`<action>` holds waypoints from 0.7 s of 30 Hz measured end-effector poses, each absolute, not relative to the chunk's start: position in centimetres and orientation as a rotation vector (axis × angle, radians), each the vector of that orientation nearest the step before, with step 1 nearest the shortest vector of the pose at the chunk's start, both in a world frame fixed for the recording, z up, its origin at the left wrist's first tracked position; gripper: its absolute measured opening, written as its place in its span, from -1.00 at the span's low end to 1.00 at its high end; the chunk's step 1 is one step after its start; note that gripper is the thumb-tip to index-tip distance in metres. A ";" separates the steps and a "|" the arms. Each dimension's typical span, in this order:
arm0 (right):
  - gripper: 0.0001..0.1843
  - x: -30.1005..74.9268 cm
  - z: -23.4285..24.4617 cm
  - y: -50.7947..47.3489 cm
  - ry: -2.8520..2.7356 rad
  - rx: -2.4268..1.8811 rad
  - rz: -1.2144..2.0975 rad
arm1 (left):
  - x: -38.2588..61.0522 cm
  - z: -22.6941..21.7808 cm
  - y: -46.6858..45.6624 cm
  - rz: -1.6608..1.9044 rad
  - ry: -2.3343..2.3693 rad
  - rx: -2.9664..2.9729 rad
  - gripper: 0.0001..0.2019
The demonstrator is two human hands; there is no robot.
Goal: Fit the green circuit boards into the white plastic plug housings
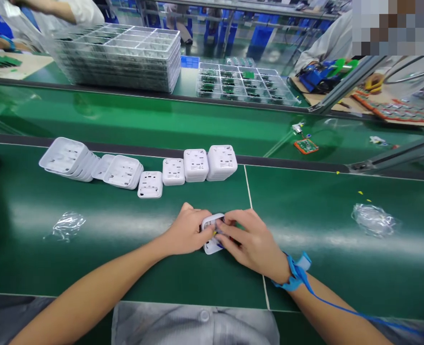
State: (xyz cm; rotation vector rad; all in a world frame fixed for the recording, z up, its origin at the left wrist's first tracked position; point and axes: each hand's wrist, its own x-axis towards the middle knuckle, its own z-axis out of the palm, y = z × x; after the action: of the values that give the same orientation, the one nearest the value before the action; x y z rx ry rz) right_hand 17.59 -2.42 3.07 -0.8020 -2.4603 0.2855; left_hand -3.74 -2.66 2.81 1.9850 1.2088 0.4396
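Observation:
A small white plastic housing (212,247) lies on the green bench in front of me, its inner side partly covered by my fingers. My left hand (189,230) grips its left edge, with the thumb bent over the inside. From the right, my right hand (250,239) reaches in with its fingertips pinched over the housing; a bit of yellow shows there, but what the fingertips hold is hidden. A blue wrist strap (296,273) with a cord circles my right wrist. Behind the hands stand stacked white square housings (222,163) and a single one (150,184).
Stacked open white covers (66,155) stand at the left back. Clear plastic bags lie left (68,225) and right (373,220). A green conveyor runs beyond, carrying an orange-edged circuit board (306,146). Past it are stacked clear trays (125,57) and co-workers. A metal post (345,84) rises at right.

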 end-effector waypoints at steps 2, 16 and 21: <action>-0.78 17.5 3.2 -2.6 -2.452 -0.829 0.245 | -3.8 2.8 -2.7 0.443 1.215 1.965 -0.76; -0.88 16.7 2.5 -3.5 -2.372 -0.956 0.327 | -3.4 1.4 -3.4 0.554 1.233 2.036 -0.32; -0.86 16.6 1.6 -3.3 -2.188 -0.937 0.400 | -4.0 1.7 -3.3 0.480 1.179 2.099 -0.04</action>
State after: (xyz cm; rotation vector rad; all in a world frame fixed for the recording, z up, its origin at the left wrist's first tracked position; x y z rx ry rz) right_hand 16.55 -3.33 1.62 -0.9371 -2.1881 0.4003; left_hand -4.04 -3.34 1.67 2.0988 1.1792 0.4796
